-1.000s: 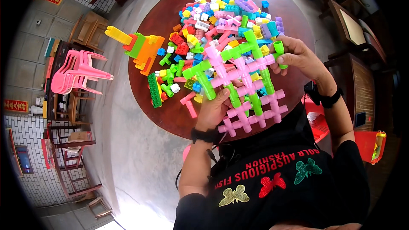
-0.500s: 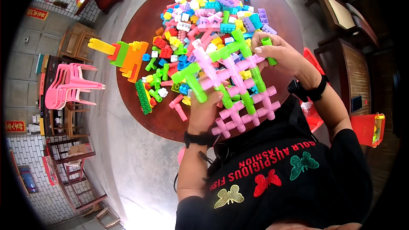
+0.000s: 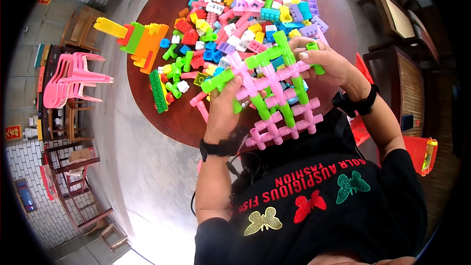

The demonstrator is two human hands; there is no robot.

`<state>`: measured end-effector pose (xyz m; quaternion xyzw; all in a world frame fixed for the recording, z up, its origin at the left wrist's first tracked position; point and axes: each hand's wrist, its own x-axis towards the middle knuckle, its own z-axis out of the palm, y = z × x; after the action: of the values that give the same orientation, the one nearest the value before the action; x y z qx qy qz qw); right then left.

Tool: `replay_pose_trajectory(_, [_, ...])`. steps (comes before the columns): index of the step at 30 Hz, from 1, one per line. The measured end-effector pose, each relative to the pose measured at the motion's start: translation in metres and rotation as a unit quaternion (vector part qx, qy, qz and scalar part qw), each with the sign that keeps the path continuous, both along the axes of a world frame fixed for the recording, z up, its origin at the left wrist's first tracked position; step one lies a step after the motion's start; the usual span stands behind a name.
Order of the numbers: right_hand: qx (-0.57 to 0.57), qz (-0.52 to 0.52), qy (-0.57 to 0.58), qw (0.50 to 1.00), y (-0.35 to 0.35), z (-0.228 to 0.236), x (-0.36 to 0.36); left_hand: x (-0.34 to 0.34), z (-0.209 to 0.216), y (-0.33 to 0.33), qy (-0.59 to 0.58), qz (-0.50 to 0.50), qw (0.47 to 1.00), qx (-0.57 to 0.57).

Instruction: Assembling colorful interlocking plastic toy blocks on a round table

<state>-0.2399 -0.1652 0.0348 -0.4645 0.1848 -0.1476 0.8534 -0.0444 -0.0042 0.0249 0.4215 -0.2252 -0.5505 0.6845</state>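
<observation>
A lattice of pink and green plastic tube connectors (image 3: 274, 97) is held tilted above the near side of the table. My left hand (image 3: 223, 113) is closed on its left edge, thumb over a green end piece and fingers hidden underneath. At the upper right of the lattice, my right hand (image 3: 333, 64) is closed round a green tube connector (image 3: 318, 68), with the thumb pointing left across it. Its fingers reach behind the lattice's edge, and whether they also grip the lattice I cannot tell.
The round brown table (image 3: 152, 122) bears a heap of mixed building bricks (image 3: 235, 24). On its left stand an orange, green and yellow brick model (image 3: 142, 44) and a green brick plate (image 3: 158, 91). Stacked pink stools (image 3: 73, 81) are at left; a red bin (image 3: 417, 154) is at right.
My left hand has shifted up along the lattice's left edge, its thumb now over the green piece. The lattice has tilted slightly. My view has shifted a little, moving the table up and left.
</observation>
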Motion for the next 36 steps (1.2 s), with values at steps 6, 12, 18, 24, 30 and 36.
replay_pose_trajectory(6, [0.056, 0.095, -0.078, 0.991, -0.002, -0.007, -0.003, 0.006, -0.007, -0.002, 0.039, -0.050, 0.998, -0.013])
replay_pose_trajectory(12, [0.033, 0.055, -0.022, 0.998, -0.002, -0.014, -0.001, 0.004, -0.011, -0.003, 0.031, -0.024, 0.999, -0.012])
replay_pose_trajectory(18, [-0.010, 0.067, 0.009, 0.998, -0.005, -0.011, -0.004, 0.001, -0.013, -0.004, 0.066, -0.026, 0.997, -0.012])
replay_pose_trajectory(24, [0.071, 0.124, -0.052, 0.988, -0.001, -0.012, -0.004, 0.001, -0.008, -0.003, 0.110, -0.058, 0.992, -0.009])
replay_pose_trajectory(30, [0.033, 0.123, -0.073, 0.989, 0.007, -0.009, 0.003, 0.003, -0.009, -0.001, 0.110, -0.055, 0.992, -0.014])
replay_pose_trajectory(36, [0.124, 0.110, -0.071, 0.984, 0.003, -0.022, 0.002, 0.000, -0.007, -0.002, 0.114, -0.071, 0.990, -0.031])
